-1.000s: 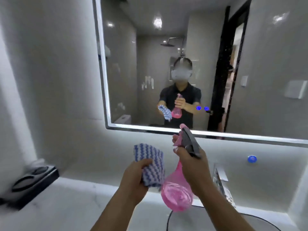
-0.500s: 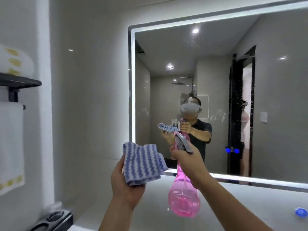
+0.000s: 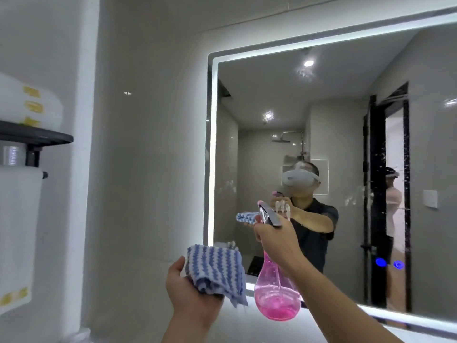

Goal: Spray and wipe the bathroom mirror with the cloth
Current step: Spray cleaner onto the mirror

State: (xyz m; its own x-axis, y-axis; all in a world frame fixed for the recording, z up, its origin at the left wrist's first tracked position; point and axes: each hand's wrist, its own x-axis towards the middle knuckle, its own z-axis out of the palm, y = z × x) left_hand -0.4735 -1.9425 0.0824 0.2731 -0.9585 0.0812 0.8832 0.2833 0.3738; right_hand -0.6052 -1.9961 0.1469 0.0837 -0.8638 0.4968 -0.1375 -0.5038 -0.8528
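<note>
We face the mirror [image 3: 333, 154] at one o'clock, spray bottle [image 3: 277, 290] before it at six, cloth [image 3: 214, 269] just left of the bottle, shelf [image 3: 34, 137] at nine o'clock, towel [image 3: 18, 231] hanging beneath.

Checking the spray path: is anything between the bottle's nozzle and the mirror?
Nothing: in the head view the bottle in the right hand faces bare mirror; the cloth sits lower left in the left hand.
</note>
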